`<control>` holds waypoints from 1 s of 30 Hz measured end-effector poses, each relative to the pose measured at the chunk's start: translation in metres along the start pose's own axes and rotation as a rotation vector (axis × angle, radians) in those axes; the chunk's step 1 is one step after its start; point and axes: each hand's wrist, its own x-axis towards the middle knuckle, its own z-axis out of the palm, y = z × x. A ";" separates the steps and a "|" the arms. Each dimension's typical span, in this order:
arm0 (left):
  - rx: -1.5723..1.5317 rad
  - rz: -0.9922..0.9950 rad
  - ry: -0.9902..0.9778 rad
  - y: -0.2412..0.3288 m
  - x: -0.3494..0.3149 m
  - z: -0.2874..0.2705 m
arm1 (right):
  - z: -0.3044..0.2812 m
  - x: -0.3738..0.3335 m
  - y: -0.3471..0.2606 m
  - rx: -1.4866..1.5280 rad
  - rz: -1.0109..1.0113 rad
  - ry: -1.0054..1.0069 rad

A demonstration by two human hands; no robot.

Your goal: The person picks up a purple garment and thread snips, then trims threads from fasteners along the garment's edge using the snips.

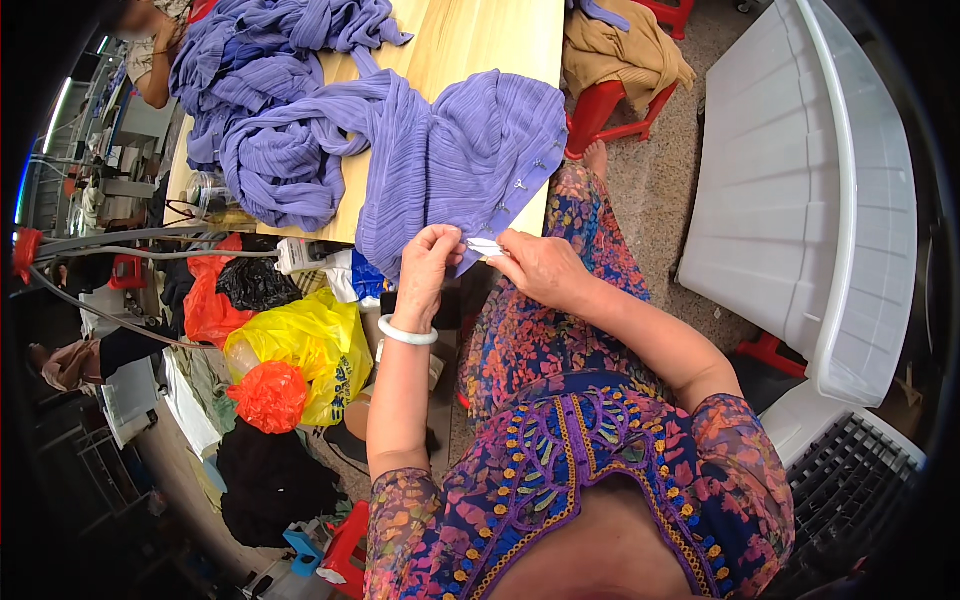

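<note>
A purple ribbed garment [455,150] is spread over the near corner of the wooden table, its right edge carrying several small, shiny fastenings [520,185]. My left hand [430,262], with a pale bangle on its wrist, is closed in a pinch on the garment's lower edge. Just to its right, my right hand [545,268] grips a small white-and-silver tool [484,247], whose tip points at the left fingertips. Fingers cover much of the tool, so its exact kind is unclear.
More purple garments [270,150] are heaped on the table [480,40]. Below its left side stand a power strip [296,256] with cables and a yellow plastic bag [310,345]. A brown cloth covers a red stool [598,110]. A large white bin [775,190] stands at right.
</note>
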 end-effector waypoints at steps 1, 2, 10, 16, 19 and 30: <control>-0.001 0.000 0.000 0.001 0.000 0.001 | -0.001 0.001 -0.001 0.000 0.000 -0.001; -0.005 -0.006 -0.007 0.002 0.000 0.001 | -0.002 0.003 -0.003 -0.048 -0.001 -0.009; -0.021 -0.011 0.018 0.005 -0.004 0.007 | -0.004 0.011 -0.007 -0.222 0.001 -0.063; 0.061 0.006 0.044 0.004 -0.004 0.009 | -0.002 0.014 -0.008 -0.249 -0.029 -0.076; 0.066 0.004 0.043 0.004 -0.003 0.009 | 0.000 0.015 -0.007 -0.250 -0.041 -0.060; 0.007 0.017 -0.006 0.015 -0.027 -0.002 | -0.012 0.006 0.008 -0.115 0.050 0.010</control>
